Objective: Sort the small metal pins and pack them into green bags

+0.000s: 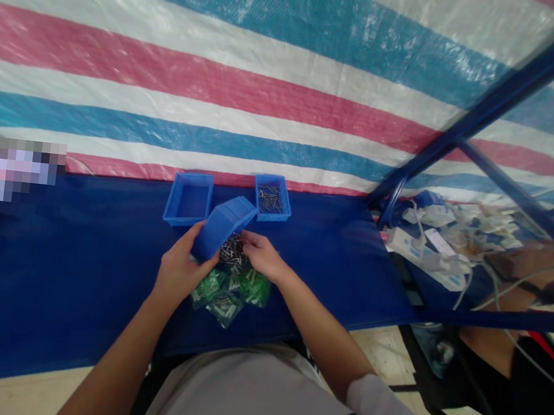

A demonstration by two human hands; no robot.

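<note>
My left hand (180, 265) is closed around a blue plastic bin (223, 225), tipped on its side with its mouth towards the right. At that mouth lies a heap of small metal screws (233, 250). My right hand (260, 256) is at the heap's right edge, its fingers bent together against the screws; what they hold is hidden. Below the heap, nearer my body, are several small clear and green plastic bags (225, 308) with pale pieces inside. Behind the tipped bin stand a second blue bin (172, 206) on the left and a third blue bin (272, 217) holding screws (268, 199).
Everything stands on a blue-covered table (77, 266). A striped plastic sheet (221, 83) hangs behind it. To the right rise blue metal frame bars (455, 137), with a white power strip (424, 259), cables and another person's arm beyond.
</note>
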